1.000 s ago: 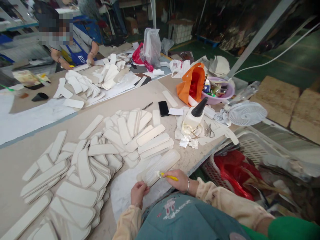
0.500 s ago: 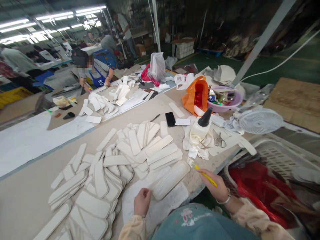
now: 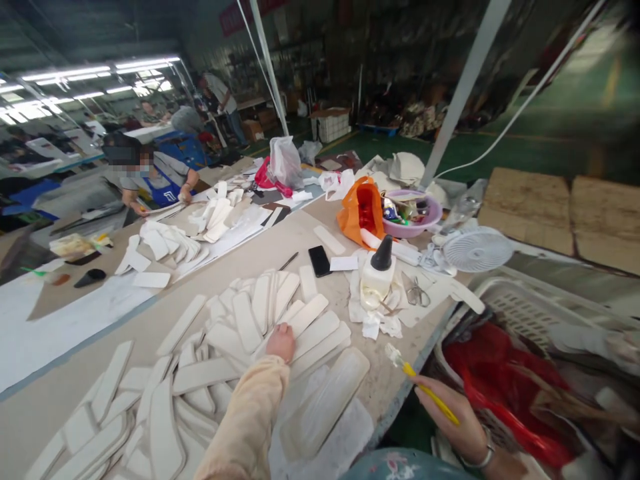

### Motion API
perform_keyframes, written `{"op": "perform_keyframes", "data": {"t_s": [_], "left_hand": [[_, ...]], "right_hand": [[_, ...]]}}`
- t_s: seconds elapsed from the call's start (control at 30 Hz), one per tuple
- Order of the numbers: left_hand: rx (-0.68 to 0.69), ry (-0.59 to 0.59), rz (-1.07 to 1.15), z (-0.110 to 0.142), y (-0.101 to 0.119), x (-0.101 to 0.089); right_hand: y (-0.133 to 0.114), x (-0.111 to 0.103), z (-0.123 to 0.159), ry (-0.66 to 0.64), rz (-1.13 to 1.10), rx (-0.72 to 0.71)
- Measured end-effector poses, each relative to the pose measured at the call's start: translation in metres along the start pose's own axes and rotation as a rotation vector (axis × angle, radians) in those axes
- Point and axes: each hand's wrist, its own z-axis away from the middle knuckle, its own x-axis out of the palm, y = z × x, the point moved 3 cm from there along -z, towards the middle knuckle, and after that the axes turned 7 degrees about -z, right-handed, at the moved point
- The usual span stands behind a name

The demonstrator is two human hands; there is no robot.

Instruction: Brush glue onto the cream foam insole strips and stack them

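My right hand [image 3: 453, 413] is closed around the yellow handle of a brush [image 3: 431, 393]. White paste coats its bristles, which point away over the table edge. My left hand [image 3: 281, 342] reaches into a pile of flat white rounded strips [image 3: 247, 323], fingers bent down at the near end of one strip [image 3: 309, 313]; its fingertips are partly hidden. In front of me a wider rounded panel [image 3: 327, 400] lies on white paper [image 3: 350, 433], with a wet-looking streaked surface. A white bottle with a black cone top [image 3: 377, 280] stands on crumpled paper beyond.
Scissors [image 3: 417, 293], a black phone [image 3: 319, 261] and a white card [image 3: 344, 263] lie on the table. Behind are an orange bag [image 3: 353, 217], a purple basin [image 3: 413, 223] and a white fan [image 3: 477, 250]. A white basket [image 3: 520, 303] stands right. Across the table a person [image 3: 155, 173] handles similar strips.
My left hand has left the wide panel's edge and moved forward onto the strip pile. My right hand with the brush has drawn back from the panel. The camera view has turned right.
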Motion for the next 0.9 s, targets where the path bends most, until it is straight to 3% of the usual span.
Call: {"op": "perform_keyframes", "data": {"t_s": [0.33, 0.9], "left_hand": [[-0.013, -0.055, -0.179, -0.013, 0.006, 0.010], [0.052, -0.060, -0.234, -0.017, 0.003, 0.004]], "right_hand": [[0.005, 0.010, 0.005, -0.031, -0.012, 0.055], [-0.004, 0.007, 0.009, -0.019, 0.005, -0.007]]}}
